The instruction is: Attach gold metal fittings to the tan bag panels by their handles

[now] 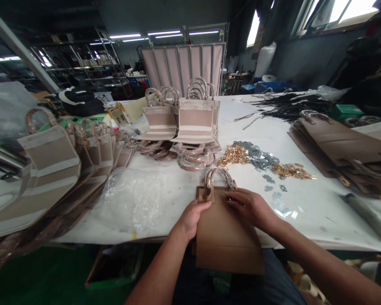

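A brown handbag panel (230, 233) hangs over the table's near edge, its plastic-wrapped handles (220, 171) upright at the top. My left hand (190, 218) grips the panel's upper left edge, thumb on the front beside a small tab (204, 195). Close to the right handle base, my right hand (249, 207) has its fingers drawn together against the panel; a small glint of metal shows at the fingertips, too small to name. Beyond the bag lie a heap of gold-coloured metal fittings (233, 156) and a heap of silver metal plates (257, 156).
Beige handbag pieces with wrapped handles stand at left (55, 161) and at the back (195, 116). Clear plastic film (130, 199) lies left of my hands. On the right are stacked brown bag panels (343, 140), a grey roller-like bar (368, 218) and dark strips (292, 106).
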Available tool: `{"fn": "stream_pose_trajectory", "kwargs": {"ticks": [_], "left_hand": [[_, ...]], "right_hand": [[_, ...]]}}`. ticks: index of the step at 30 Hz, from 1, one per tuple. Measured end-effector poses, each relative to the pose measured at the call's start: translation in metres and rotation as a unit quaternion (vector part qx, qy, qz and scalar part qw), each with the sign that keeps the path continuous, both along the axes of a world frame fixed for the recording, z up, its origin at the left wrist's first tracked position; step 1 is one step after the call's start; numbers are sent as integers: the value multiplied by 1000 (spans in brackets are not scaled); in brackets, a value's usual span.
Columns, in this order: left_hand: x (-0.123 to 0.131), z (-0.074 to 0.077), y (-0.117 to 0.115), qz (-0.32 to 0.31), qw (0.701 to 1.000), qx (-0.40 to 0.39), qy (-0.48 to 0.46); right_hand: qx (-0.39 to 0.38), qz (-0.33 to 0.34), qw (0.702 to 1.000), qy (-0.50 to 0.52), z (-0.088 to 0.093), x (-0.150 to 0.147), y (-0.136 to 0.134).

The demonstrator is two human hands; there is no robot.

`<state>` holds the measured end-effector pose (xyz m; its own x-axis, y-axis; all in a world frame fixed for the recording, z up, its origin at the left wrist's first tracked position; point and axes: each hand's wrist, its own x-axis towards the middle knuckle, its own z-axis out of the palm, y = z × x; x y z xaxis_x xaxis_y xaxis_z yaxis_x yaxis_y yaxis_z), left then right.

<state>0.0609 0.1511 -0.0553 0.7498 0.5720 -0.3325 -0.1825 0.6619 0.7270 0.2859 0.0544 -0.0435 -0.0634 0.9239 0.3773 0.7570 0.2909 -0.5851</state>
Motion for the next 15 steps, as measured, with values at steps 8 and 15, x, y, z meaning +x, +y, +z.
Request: {"fn": "stream_pose_trajectory", "kwargs": {"ticks": [8, 15], "left_hand": [[0, 3, 0, -9, 1000, 10, -6], [-1, 0, 0, 5, 1000, -3, -2]], "right_hand": [[-8, -1, 997, -83, -2, -4, 8], [-23, 18, 992, -125, -2, -4, 14]]}}
